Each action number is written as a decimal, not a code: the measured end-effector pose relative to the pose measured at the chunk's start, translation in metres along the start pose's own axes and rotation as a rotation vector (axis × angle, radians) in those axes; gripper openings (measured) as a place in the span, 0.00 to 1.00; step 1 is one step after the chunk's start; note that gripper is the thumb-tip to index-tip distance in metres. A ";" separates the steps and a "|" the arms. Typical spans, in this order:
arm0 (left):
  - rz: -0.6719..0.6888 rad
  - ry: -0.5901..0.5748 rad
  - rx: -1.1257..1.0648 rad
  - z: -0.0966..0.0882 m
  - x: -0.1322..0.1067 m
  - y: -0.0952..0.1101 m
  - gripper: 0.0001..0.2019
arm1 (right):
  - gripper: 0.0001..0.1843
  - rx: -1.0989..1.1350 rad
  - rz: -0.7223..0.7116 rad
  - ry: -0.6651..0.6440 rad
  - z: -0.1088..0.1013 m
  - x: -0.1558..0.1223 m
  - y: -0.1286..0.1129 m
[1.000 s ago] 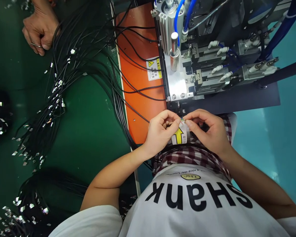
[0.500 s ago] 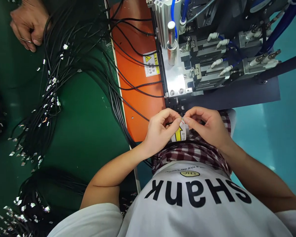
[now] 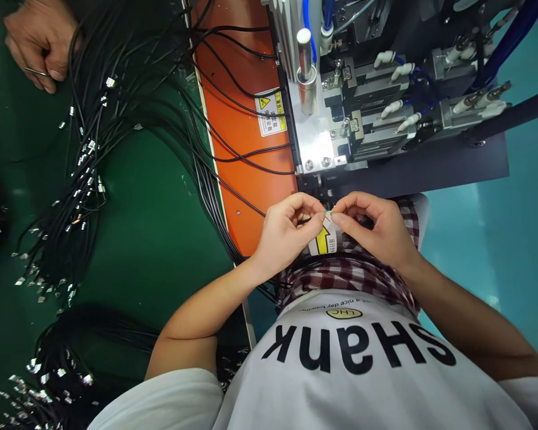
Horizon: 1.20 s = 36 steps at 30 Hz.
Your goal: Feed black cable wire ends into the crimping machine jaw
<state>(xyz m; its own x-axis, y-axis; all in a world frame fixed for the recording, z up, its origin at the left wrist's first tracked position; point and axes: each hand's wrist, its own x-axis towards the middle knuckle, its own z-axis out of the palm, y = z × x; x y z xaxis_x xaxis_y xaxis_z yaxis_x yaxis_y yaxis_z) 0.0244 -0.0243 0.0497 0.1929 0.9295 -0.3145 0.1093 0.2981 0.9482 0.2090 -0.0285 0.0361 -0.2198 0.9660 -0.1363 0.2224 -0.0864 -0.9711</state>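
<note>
My left hand is closed in a pinch on the end of a black cable, whose thin coloured wires show faintly between my fingertips. Opposite it, my right hand pinches the same fine wires, thumb against forefinger. The two sets of fingertips almost meet, so most of the wire ends are hidden. Both hands are just in front of the machine's metal block, over a white label with a yellow arrow. One black cable runs across the orange base toward my left hand.
Several black cables cross the orange base into the machine. Bundles of cables with shiny connector ends lie on the green table. A co-worker's hand rests at the upper left. Air cylinders with white fittings stand at the right.
My fingertips stay pinched together, with my left hand shifted very slightly left. The whole view has moved a little, so the machine and table appear slightly further left and up.
</note>
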 end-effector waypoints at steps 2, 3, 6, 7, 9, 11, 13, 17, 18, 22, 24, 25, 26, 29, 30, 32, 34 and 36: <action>-0.003 0.006 0.000 0.000 0.000 0.001 0.10 | 0.05 -0.027 -0.017 -0.001 0.001 -0.001 0.000; -0.006 0.008 -0.001 0.000 0.000 0.001 0.10 | 0.04 -0.040 -0.027 -0.001 0.002 -0.001 0.001; -0.017 0.009 -0.008 0.001 0.000 0.003 0.12 | 0.03 -0.056 -0.046 0.011 0.006 -0.002 0.001; -0.022 0.007 -0.010 0.001 0.000 0.003 0.11 | 0.03 -0.058 -0.046 0.009 0.006 -0.002 0.000; -0.026 0.000 -0.009 0.001 -0.001 0.003 0.10 | 0.03 -0.054 -0.044 -0.007 0.006 -0.002 -0.001; -0.027 -0.005 -0.007 0.000 -0.001 0.003 0.09 | 0.02 -0.050 -0.046 -0.016 0.003 -0.001 -0.002; -0.031 -0.008 -0.011 0.000 -0.001 0.002 0.10 | 0.03 -0.055 -0.056 -0.002 0.000 0.001 -0.004; -0.037 -0.012 -0.016 0.001 -0.001 0.003 0.12 | 0.02 -0.083 -0.074 0.016 -0.002 0.004 -0.006; -0.035 -0.011 -0.011 0.001 -0.001 0.003 0.12 | 0.02 -0.089 -0.075 0.014 -0.002 0.004 -0.006; -0.008 -0.012 0.012 0.001 -0.001 0.002 0.12 | 0.01 -0.128 -0.098 0.017 -0.002 0.005 -0.008; 0.004 -0.018 0.026 0.000 -0.001 0.000 0.11 | 0.01 -0.165 -0.113 0.015 -0.004 0.005 -0.009; 0.007 -0.020 0.037 0.000 -0.001 -0.001 0.10 | 0.01 -0.185 -0.120 0.010 -0.004 0.005 -0.010; 0.009 -0.023 0.048 0.000 -0.001 -0.001 0.10 | 0.02 -0.202 -0.125 0.004 -0.005 0.006 -0.010; 0.018 -0.034 0.071 0.000 -0.002 -0.003 0.09 | 0.03 -0.227 -0.128 -0.022 -0.008 0.008 -0.010; 0.022 -0.037 0.077 0.000 -0.002 -0.003 0.09 | 0.03 -0.227 -0.122 -0.032 -0.009 0.009 -0.010; 0.029 -0.043 0.082 -0.001 -0.003 -0.003 0.08 | 0.03 -0.223 -0.108 -0.043 -0.009 0.009 -0.008; 0.031 -0.051 0.079 0.000 -0.003 -0.003 0.07 | 0.04 -0.213 -0.103 -0.040 -0.009 0.009 -0.007; 0.025 -0.051 0.065 0.000 -0.003 -0.002 0.06 | 0.03 -0.192 -0.105 -0.036 -0.008 0.007 -0.006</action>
<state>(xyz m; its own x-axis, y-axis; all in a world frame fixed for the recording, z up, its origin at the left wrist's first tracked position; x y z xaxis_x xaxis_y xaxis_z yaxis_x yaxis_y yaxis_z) 0.0233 -0.0274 0.0484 0.2457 0.9235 -0.2944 0.1667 0.2590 0.9514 0.2134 -0.0189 0.0420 -0.2839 0.9577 -0.0465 0.3727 0.0655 -0.9256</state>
